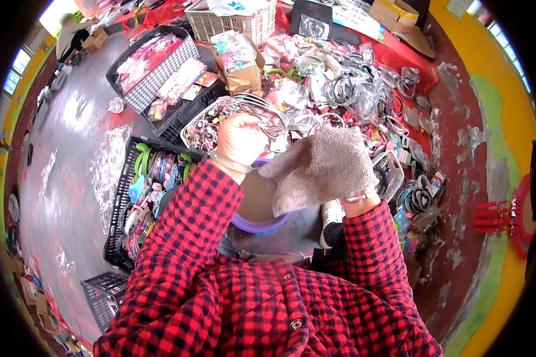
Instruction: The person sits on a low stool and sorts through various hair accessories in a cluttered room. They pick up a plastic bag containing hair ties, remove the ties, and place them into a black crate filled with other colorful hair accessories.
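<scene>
While seen from the head camera, left hand (239, 138) closed in a fist around a bunch of thin silvery metal headbands (267, 116), knuckles up, held over a purple round plastic basin (257, 221). Wrist ringed by one pale band, forearm in a red-and-black checked quilted sleeve rising from the lower left and bent toward the middle. Right hand hidden under a grey-brown fuzzy cloth (320, 168); cannot tell how far open, though the cloth drapes over it and hangs just beside the headbands, its lower edge dipping over the basin rim. Right forearm, same checked sleeve, coming up from the lower right, wrist with one thin bracelet showing at the cuff. Two hands, one cloth, one basin; headbands in the fist too tangled to count.

Beyond the hands, a heap of clear-wrapped hair hoops and bangles (351, 89) spread over a red cloth-covered surface. To the left, one black plastic crate (118, 196) full of coloured hair accessories, touching a white basket of small trinkets (205, 128); further up, one houndstooth-patterned tray (155, 74) and one white slatted crate (232, 24). Second black crate (101, 294) low at left on the grey floor. Another person far off at upper left, too small to tell more.
</scene>
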Demonstrator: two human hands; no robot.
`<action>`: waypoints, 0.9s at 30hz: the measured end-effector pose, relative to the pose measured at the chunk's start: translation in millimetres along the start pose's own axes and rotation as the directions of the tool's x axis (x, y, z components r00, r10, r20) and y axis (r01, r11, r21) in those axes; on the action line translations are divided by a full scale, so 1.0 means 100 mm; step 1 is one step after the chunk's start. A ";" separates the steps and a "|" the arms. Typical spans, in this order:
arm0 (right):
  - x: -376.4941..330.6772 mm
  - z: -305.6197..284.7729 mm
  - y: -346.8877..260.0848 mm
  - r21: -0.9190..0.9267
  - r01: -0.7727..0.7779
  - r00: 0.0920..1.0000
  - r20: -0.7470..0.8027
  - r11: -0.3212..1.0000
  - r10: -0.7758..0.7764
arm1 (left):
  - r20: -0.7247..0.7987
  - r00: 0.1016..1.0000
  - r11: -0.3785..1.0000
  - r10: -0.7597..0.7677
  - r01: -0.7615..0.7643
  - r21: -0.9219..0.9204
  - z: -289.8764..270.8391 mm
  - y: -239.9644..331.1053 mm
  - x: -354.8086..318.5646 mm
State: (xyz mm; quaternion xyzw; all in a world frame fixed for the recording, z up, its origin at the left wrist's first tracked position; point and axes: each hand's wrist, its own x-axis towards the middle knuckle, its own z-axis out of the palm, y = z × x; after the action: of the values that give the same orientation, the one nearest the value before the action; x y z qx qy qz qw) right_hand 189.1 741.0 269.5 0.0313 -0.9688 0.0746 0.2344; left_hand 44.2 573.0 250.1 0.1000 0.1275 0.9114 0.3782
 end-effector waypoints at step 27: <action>0.09 0.22 -0.47 -0.108 0.006 0.975 0.220 0.994 0.018 | -0.105 0.991 0.984 -0.078 0.093 0.152 0.17 -0.41 -0.13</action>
State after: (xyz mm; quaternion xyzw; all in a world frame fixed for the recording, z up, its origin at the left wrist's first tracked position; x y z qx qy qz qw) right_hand 175.6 691.0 260.0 0.0239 -0.9915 0.0187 0.1264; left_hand 85.7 594.3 252.2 0.0786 0.2213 0.8853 0.4013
